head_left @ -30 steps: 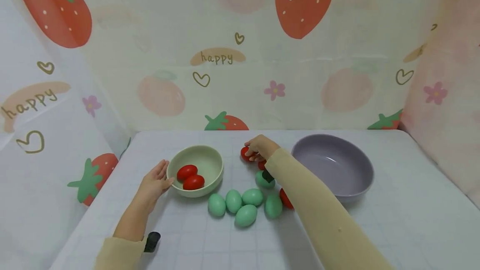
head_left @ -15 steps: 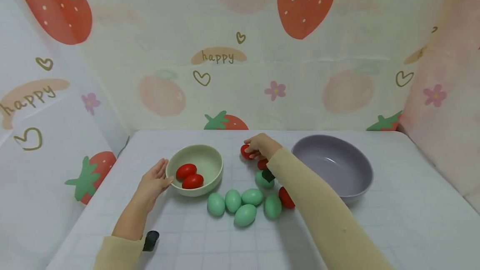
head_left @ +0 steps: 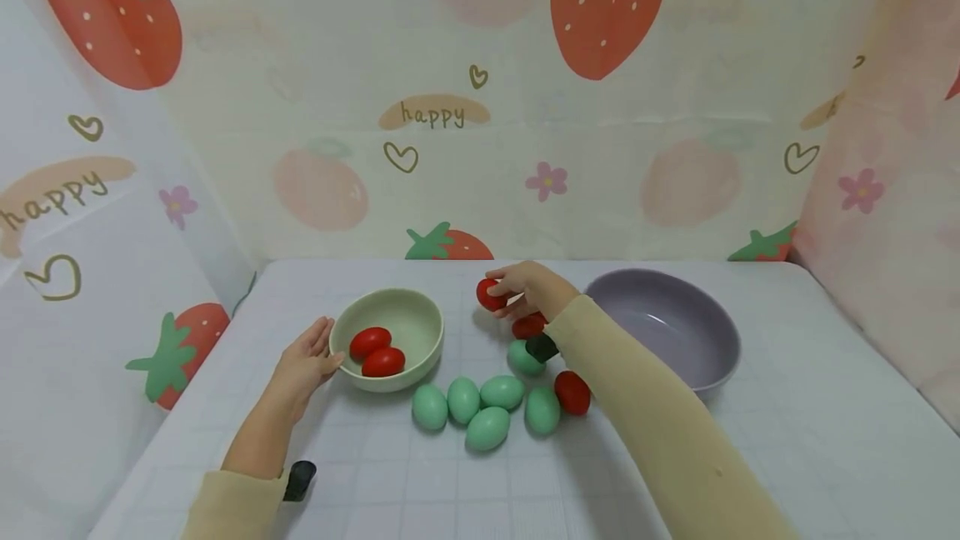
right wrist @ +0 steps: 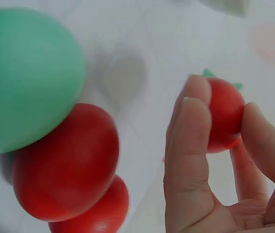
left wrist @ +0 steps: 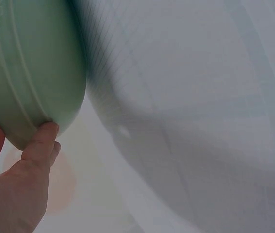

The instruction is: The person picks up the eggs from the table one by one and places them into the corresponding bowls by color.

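Note:
My right hand (head_left: 531, 286) pinches a red egg (head_left: 491, 295) between thumb and fingers, just above the table. In the right wrist view, that red egg (right wrist: 224, 115) sits between the fingertips. Below the hand lie another red egg (head_left: 528, 325) and a green egg (head_left: 525, 358). My left hand (head_left: 303, 361) grips the side of a pale green bowl (head_left: 423, 323), its thumb at the rim. The left wrist view has fingers (left wrist: 41, 141) against the bowl's outer wall (left wrist: 40, 63). Two red eggs (head_left: 383, 362) lie inside this bowl.
A larger purple-grey bowl (head_left: 720, 340) stands at the right, partly behind the right sleeve. Several green eggs (head_left: 487, 428) lie in front of the pale bowl. Another red egg (head_left: 572, 392) is beside the right forearm. A strawberry-print cloth (head_left: 450, 190) hangs behind the table.
My right hand has lifted the red egg slightly off the table. The red egg near the right forearm is now more fully visible. The left hand stays on the bowl.

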A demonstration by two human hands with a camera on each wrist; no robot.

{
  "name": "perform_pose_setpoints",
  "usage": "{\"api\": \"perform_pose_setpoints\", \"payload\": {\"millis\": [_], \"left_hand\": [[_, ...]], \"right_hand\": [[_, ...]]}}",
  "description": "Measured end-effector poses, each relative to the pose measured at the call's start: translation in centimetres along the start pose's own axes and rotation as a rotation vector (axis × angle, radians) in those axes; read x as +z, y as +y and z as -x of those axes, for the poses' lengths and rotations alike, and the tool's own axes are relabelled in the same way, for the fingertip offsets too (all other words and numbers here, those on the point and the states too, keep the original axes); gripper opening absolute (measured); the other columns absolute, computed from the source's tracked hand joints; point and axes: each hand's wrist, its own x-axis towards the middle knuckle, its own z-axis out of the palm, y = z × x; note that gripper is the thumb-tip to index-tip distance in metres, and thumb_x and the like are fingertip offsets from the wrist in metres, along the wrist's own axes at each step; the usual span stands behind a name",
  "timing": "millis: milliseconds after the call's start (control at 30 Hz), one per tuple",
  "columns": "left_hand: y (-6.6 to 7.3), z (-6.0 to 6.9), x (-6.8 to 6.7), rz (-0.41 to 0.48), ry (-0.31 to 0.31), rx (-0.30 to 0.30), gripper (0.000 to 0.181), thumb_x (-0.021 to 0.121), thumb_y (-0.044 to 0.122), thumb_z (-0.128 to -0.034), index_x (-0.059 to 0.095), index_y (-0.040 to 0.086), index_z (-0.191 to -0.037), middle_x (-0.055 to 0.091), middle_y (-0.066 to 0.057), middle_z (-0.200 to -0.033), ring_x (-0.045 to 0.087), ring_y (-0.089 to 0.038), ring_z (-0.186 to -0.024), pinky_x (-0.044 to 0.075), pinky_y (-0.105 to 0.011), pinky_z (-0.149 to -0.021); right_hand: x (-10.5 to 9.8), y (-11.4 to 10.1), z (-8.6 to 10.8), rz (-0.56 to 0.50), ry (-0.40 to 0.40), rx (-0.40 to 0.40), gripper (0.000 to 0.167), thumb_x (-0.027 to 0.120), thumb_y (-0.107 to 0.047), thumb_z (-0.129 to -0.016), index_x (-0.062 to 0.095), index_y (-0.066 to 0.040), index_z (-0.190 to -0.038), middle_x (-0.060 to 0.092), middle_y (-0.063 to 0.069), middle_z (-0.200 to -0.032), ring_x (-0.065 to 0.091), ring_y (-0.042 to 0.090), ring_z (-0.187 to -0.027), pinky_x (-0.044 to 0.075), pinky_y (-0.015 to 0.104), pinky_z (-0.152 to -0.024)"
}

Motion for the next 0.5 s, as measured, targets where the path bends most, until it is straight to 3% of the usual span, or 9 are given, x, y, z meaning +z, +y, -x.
{"api": "perform_pose_setpoints", "payload": {"millis": [267,500], "left_hand": [[0.0,-0.3,0.1,-0.002,0.002,0.001,0.077,0.047,-0.006,-0.0974,-0.002,0.006,-0.155,0.002,-0.011,-0.161,0.004,-0.025,-0.147,0.024,-0.044,-0.113],[0.2,-0.1,0.1,-0.006,0.011,-0.005,0.076,0.047,-0.006,-0.0978,-0.002,0.006,-0.155,0.003,-0.011,-0.161,0.004,-0.025,-0.147,0.025,-0.044,-0.112]], "right_hand": [[-0.1,-0.2,0.7,-0.036,-0.017,-0.027,0.047,0.063,-0.006,-0.094,0.055,-0.014,-0.14,0.052,0.017,-0.131,0.064,0.027,-0.069,0.057,0.034,-0.077],[-0.2,-0.4,1.8,-0.03,-0.035,-0.054,0.045,0.064,-0.008,-0.093,0.056,-0.012,-0.137,0.055,0.017,-0.124,0.065,0.028,-0.07,0.057,0.036,-0.08]]}}
